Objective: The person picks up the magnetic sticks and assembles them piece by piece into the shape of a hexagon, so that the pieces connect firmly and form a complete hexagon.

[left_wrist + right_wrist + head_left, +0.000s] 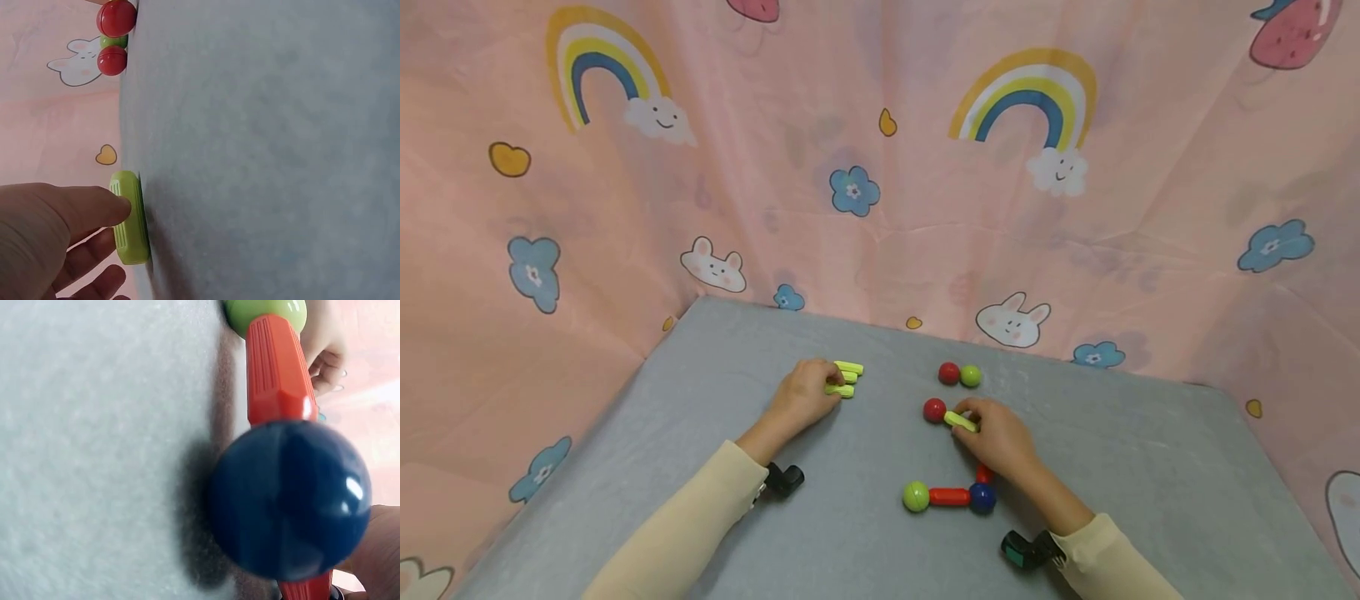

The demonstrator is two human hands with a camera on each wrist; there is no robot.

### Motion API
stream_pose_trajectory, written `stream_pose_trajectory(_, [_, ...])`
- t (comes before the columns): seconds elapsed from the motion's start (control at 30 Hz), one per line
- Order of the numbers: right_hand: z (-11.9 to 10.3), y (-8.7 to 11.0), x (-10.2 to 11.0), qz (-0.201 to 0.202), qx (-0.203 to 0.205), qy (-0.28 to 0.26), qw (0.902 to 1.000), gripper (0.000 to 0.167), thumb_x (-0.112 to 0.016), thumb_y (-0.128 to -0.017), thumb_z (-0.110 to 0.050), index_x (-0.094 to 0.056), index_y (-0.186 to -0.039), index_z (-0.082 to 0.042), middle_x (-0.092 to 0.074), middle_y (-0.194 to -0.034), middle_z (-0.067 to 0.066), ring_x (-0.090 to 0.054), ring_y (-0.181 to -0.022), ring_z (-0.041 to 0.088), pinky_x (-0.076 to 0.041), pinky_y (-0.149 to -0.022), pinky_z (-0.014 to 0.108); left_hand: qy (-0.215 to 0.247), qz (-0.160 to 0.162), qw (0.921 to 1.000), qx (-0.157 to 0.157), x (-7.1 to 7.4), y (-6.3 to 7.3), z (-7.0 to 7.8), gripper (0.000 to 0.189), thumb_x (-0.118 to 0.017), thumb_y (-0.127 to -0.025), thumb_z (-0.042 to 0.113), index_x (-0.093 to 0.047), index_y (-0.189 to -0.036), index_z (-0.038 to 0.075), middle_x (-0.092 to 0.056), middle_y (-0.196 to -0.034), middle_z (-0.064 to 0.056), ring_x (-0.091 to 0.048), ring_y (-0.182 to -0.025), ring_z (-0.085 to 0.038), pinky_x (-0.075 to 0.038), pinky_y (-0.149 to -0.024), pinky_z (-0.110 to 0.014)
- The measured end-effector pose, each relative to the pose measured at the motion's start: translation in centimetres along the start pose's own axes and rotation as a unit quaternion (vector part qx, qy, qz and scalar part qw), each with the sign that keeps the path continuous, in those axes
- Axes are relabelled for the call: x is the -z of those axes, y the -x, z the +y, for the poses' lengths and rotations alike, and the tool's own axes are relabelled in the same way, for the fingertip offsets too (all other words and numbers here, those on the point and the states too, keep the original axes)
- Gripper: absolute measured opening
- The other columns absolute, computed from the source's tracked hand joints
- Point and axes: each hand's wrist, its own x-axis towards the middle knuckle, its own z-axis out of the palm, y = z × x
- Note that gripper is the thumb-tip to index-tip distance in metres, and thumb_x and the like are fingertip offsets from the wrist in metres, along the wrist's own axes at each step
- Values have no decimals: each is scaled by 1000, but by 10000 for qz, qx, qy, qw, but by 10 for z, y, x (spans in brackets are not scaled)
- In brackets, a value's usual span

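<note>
The person's left hand [805, 392] pinches the nearest of 3 lime-green ridged rods, this near rod [841, 390] lying on the grey cloth [850, 550] under its thumb and fingers. The other 2 lime-green rods [850, 367] lie side by side just beyond it, partly behind the fingertips.

The right hand [1000, 437] grips another lime-green rod, the held rod [960, 421], between thumb and fingers. Its free end points left to a red ball [935, 410] right beside those fingertips. Beyond the right hand sit a 2nd red ball [949, 373] and a lime-green ball [971, 376], side by side.

On the person's side of the right hand, a yellow-green ball [916, 497], a red ridged rod [950, 497] and a dark blue ball [982, 497] join in a line. A 2nd red rod [984, 474] runs from the blue ball toward the right hand, which seems to hide its far end.
</note>
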Motion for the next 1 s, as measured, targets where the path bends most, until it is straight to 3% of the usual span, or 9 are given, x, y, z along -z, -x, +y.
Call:
stream_pose_trajectory(0.23, [-1, -1, 1, -7, -7, 89, 10000, 24, -72, -82, -25, -70, -104, -16, -68, -91, 5, -59, -77, 18, -49, -63, 33, -367, -133, 9988, -287, 1, -2, -1, 14, -75, -80, 18, -76, -93, 15, -65, -90, -2, -58, -85, -21, -48, -78, -39])
stream_pose_trajectory(0.33, [-1, 0, 1, 0, 35, 73, 10000, 24, -72, -81, -24, -70, -104, -16, -67, -89, 5, -58, -75, 17, -47, -61, 31, -252, -117, 9987, -417, 0, -2, 1, 13, -75, -79, 16, -75, -91, 14, -65, -89, -2, -58, -83, -20, -49, -78, -37])
stream_pose_trajectory(0.5, [0, 0, 0, -28, 30, -47, 10000, 25, -72, -81, -21, -70, -105, -15, -66, -87, 5, -54, -71, 16, -44, -60, 29, 496, -212, 9967, -606, -5, 0, 11, 12, -76, -80, 16, -73, -90, 11, -66, -86, -1, -58, -77, -13, -49, -72, -29])
stream_pose_trajectory(0.7, [0, 0, -3, -27, 27, -66, 10000, 23, -70, -81, -20, -69, -103, -15, -66, -89, 5, -53, -72, 16, -44, -61, 30, 1586, -665, 9831, -628, -15, 3, 29, 14, -75, -81, 13, -72, -93, 8, -63, -79, 0, -55, -67, -9, -47, -57, -21])
stream_pose_trajectory(1.0, [-4, -2, -3, 10, 4, -438, 9990, 21, -68, -79, -14, -68, -99, -11, -67, -89, 5, -54, -71, 15, -45, -63, 27, 2195, -1071, 9691, -352, -32, 4, 48, 13, -75, -81, 17, -72, -92, 10, -63, -80, 2, -56, -64, -9, -50, -50, -25])
